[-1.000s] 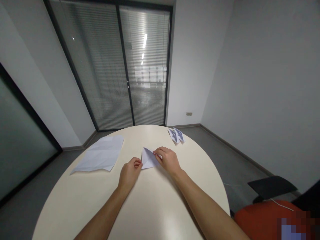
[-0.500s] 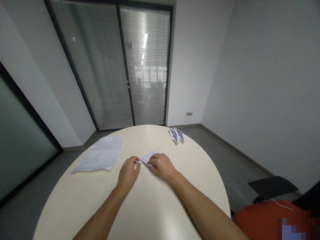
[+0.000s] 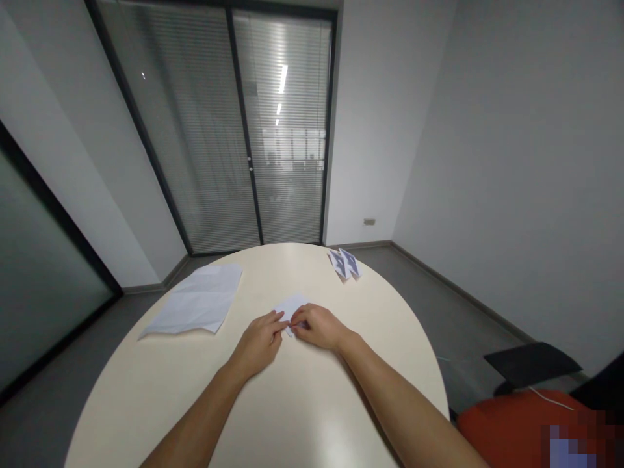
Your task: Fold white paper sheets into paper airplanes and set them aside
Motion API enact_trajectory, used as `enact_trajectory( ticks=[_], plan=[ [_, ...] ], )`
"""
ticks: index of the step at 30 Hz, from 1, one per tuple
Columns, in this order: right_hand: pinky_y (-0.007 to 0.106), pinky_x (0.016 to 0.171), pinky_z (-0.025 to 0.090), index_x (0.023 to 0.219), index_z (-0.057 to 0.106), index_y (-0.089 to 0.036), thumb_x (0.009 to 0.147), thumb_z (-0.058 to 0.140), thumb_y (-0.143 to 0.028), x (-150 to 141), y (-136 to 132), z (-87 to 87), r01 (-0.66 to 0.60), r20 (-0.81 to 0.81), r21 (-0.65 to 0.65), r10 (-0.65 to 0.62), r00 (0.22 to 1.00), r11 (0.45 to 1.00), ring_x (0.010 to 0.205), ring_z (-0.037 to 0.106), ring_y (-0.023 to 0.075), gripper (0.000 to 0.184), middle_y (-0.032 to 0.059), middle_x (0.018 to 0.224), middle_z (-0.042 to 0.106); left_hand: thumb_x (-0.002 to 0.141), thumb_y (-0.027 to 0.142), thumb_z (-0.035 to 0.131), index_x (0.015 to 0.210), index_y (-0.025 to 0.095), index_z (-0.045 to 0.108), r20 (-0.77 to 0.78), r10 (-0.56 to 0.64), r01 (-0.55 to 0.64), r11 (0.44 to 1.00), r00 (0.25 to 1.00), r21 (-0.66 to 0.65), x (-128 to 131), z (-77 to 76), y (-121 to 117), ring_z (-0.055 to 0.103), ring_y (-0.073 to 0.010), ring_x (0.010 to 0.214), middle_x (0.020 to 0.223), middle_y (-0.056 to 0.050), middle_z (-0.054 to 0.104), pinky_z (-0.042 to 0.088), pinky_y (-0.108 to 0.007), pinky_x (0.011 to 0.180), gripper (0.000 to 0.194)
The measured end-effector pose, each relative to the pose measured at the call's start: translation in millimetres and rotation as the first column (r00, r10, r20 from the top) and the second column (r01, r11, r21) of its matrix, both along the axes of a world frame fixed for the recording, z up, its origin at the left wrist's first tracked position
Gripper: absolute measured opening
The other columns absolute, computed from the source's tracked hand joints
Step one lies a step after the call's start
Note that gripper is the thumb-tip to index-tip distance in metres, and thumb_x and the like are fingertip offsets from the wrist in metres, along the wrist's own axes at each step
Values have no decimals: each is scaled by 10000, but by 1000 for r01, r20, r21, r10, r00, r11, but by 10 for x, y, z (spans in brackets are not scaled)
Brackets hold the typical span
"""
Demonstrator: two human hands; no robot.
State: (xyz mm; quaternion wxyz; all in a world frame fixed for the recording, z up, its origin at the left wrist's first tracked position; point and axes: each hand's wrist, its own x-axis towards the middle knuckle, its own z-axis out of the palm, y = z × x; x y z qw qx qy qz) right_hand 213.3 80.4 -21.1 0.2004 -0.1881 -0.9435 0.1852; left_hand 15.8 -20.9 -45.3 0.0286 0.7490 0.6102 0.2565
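A small piece of folded white paper (image 3: 292, 303) lies on the table in front of me, its near part covered by my fingers. My left hand (image 3: 258, 341) rests at its left side, fingers stretched out over the paper's near-left edge. From the right, my right hand (image 3: 316, 325) bends its fingers into a pinch at the paper's near edge, close to the left fingertips. A little of the paper pokes out below the fingertips. Exactly how the fold runs under the hands is hidden.
A large creased white sheet (image 3: 199, 302) lies at the table's left. Two folded blue-and-white paper pieces (image 3: 345, 264) sit side by side near the far right rim of the round table (image 3: 287, 403). An orange chair (image 3: 507, 416) stands at the lower right.
My left hand has moved right onto the paper, its fingers straightening. My right hand has shifted slightly toward me, and the paper's near edge has changed shape under the fingers.
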Motion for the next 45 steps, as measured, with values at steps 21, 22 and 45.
enact_trajectory(
  ticks=[21,22,45],
  plan=[
    [332,929,474,1065,710,-179,740,794,-348,99,97,17,-22,9,-28,22,1000,999,1029,626,230,375,79,1037,690,912,286,615,946,221,682,30,-110,111,994,993,-11,103,224,-92,607,-231,999,1004,-62,655,486,-374,914,99],
    [336,935,473,1085,703,-178,733,798,-350,95,94,5,-20,-2,-27,20,1000,999,1043,620,233,404,85,1062,682,905,277,623,943,222,666,54,-109,109,994,993,-8,113,210,-92,599,-229,1007,1012,-58,643,484,-369,914,80],
    [613,1185,161,1522,414,-222,848,587,-687,124,79,-28,121,207,-102,-98,973,987,1494,203,407,837,136,1594,353,898,225,616,1018,226,653,182,-92,92,996,979,11,75,41,-31,579,-225,1182,1212,-80,628,467,-405,1057,126]
  ],
)
